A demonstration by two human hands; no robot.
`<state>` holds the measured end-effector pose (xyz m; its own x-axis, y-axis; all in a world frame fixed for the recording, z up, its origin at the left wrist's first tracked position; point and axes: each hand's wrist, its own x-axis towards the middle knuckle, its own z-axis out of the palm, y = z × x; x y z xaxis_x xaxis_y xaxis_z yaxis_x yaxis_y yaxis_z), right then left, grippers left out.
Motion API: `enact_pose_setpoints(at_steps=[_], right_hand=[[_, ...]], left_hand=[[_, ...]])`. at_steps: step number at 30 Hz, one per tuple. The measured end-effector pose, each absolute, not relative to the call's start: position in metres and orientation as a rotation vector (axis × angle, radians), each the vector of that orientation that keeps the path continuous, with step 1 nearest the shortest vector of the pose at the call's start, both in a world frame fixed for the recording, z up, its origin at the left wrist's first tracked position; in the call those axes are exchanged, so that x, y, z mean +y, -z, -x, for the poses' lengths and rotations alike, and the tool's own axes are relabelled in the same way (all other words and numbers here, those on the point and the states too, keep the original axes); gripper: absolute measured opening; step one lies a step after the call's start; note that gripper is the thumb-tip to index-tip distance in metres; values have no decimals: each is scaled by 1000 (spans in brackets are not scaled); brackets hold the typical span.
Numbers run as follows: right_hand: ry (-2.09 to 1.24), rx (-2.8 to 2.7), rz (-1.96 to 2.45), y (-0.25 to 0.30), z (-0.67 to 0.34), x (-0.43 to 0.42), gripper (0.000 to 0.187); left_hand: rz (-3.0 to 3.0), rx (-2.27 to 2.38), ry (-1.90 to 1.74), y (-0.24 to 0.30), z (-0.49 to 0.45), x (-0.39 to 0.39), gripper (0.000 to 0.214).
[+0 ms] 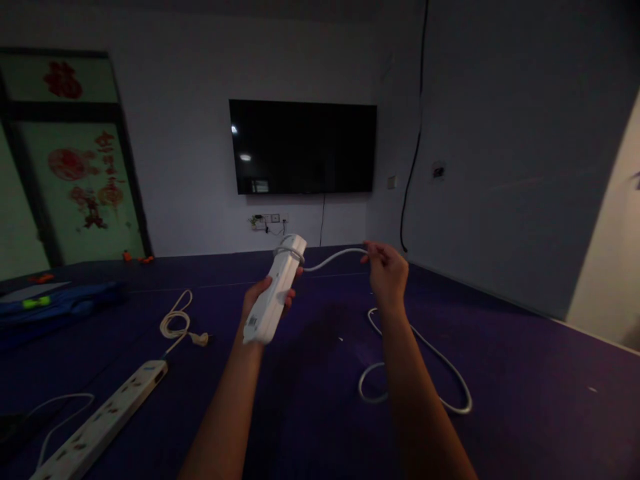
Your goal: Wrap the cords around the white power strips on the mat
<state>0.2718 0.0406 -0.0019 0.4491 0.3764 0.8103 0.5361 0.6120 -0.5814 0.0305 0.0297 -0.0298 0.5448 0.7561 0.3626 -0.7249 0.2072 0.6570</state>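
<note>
My left hand (256, 298) is wrapped round a white power strip (274, 293), which is tilted with its far end up. Part of its white cord (334, 261) loops round that far end, then runs across to my right hand (388, 270), whose fingers pinch it. More of the same-looking cord (453, 373) lies in loose curves on the purple floor, passing behind my right forearm. The cord's plug is not visible.
A second, longer power strip (107, 417) lies at lower left, its coiled cord (175, 323) and plug (200, 339) beside it. Blue cloth (80, 300) lies at far left. A black cable (411, 173) hangs by the right wall; a television (305, 148) is on the far wall.
</note>
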Motion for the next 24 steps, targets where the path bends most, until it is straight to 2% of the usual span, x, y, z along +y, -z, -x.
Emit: enact_pose_setpoints(at_steps=[4,11,16,20,24], right_hand=[[90,-1444,1230,14,-268,53,24],[-272,-1875,728,11,-224,46,33],[-559,-1896,627,9,-208,36,38],[-349,-1718,680,5,-212,33,25],[-137,-1558,758,0,-220,32,28]], left_hand=[[-833,-110,-1112,22,-26,23,58],[-832,-100,-1078,15,-35,13,55],[-802,-165,-1038,19,-41,15,55],[-598,-262,-959,24,-43,20,58],[-458,-211,-849,23,-45,22,64]])
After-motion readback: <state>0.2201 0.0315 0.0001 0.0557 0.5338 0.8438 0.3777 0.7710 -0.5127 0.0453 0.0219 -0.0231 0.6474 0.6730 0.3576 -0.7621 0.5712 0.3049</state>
